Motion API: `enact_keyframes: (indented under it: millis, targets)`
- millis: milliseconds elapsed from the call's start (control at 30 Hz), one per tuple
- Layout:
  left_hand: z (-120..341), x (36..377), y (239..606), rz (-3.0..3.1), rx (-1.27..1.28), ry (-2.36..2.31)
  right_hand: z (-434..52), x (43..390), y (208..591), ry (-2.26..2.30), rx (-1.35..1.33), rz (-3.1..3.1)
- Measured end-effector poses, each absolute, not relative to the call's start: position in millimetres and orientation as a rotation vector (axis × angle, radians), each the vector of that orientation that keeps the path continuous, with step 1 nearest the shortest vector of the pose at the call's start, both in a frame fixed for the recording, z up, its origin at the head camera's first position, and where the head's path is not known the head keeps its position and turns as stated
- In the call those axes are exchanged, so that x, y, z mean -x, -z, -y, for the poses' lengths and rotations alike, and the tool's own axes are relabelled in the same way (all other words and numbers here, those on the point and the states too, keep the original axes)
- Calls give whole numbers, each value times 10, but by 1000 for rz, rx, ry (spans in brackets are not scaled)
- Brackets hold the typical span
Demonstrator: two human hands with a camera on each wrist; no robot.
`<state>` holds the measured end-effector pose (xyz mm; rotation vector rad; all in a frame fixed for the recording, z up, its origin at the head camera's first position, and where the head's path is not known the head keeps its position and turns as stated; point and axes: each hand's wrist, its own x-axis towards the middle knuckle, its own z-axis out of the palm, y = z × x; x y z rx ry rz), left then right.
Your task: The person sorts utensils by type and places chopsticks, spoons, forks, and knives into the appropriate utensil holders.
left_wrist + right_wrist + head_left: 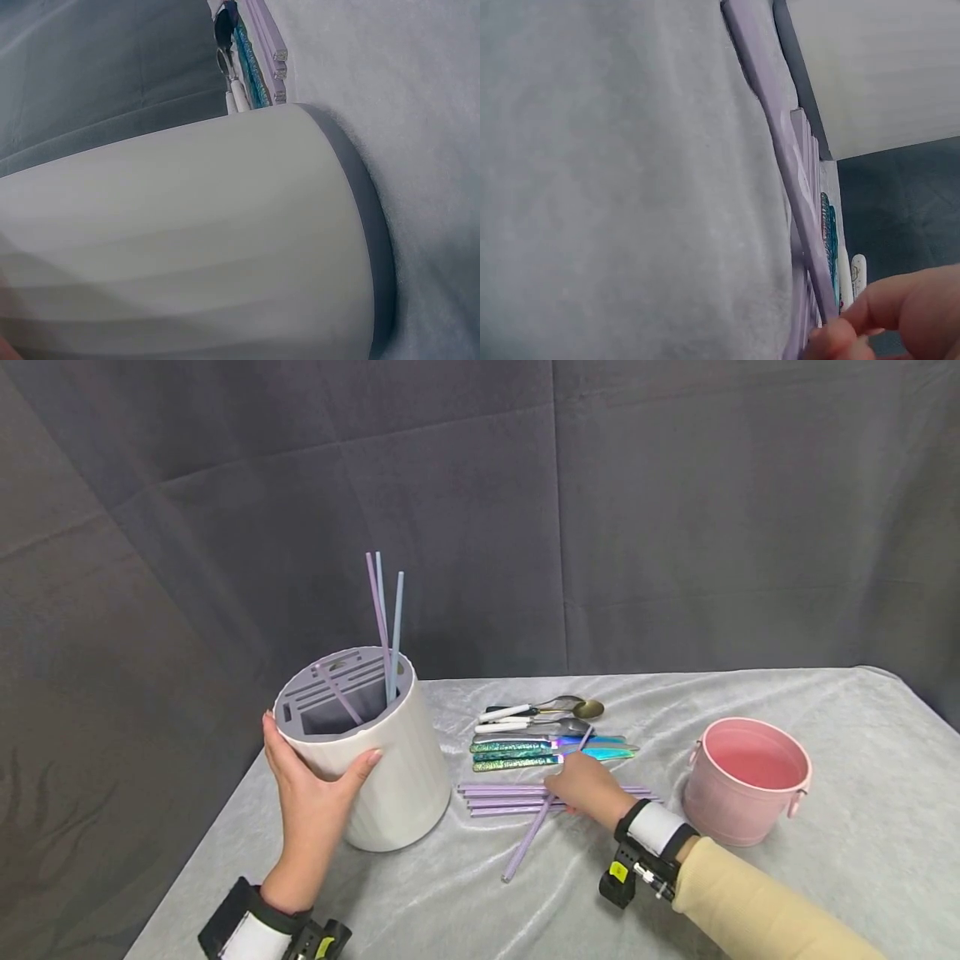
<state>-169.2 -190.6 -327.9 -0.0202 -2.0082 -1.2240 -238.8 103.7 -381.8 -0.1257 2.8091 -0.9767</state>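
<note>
My left hand [311, 785] grips the side of a white cylindrical utensil holder [401, 768], its thumb on the front near the rim. The grey slotted insert [330, 681] carries several upright chopsticks, purple [377, 597] and light blue [397, 627]. In the left wrist view the holder's white wall [187, 225] fills the lower left. My right hand [588, 787] pinches a purple chopstick [528, 843] between thumb and fingers. That chopstick slants across a row of purple chopsticks [502, 802] lying on the cloth. In the right wrist view the pinched chopstick [791, 165] runs up from the fingertips.
Behind the row lie several knives [517, 756] with shiny patterned handles, then spoons [570, 725], some white-handled. A pink bucket [738, 814] with side handles stands to the right of my right hand. Pale velvety cloth [870, 760] covers the table; a grey curtain [675, 527] hangs behind.
</note>
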Motion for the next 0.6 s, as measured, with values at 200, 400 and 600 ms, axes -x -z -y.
enact_keyframes:
  millis: [200,400,600]
  targets:
    - [1911,1697,3279,2010,19,1229,-1052,2354,3771,1223,4,-2651]
    - [1918,1707,3287,1999,30,1215,-1029,2333,3626,1612,39,-2353]
    - [1919,1707,3297,1989,35,1215,-1015,2334,3484,1936,316,-2225]
